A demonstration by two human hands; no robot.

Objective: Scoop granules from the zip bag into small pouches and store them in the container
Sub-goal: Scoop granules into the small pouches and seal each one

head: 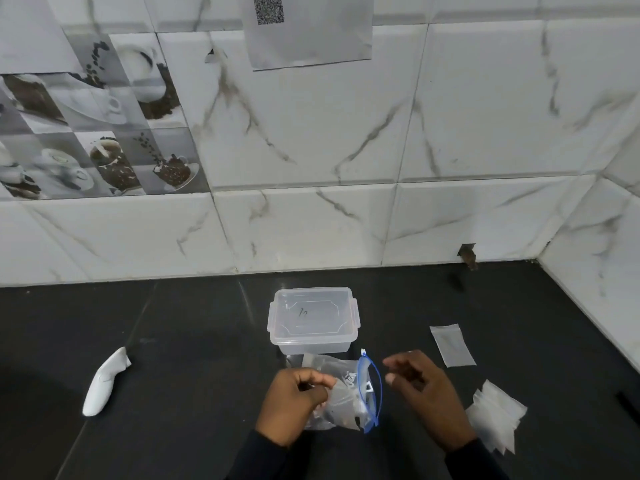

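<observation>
On container lid (325, 306), scrawl (304, 311) (illegible).

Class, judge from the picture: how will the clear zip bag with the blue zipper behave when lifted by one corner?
Probably floppy: the zip bag crumples where the left hand grips it. Likely light, as it looks nearly flat, though its contents are hard to see. Its blue zipper seems parted, so tipping might spill them.

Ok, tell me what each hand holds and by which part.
The left hand grips the zip bag by its clear end, opposite the blue zip. The right hand holds nothing.
</observation>
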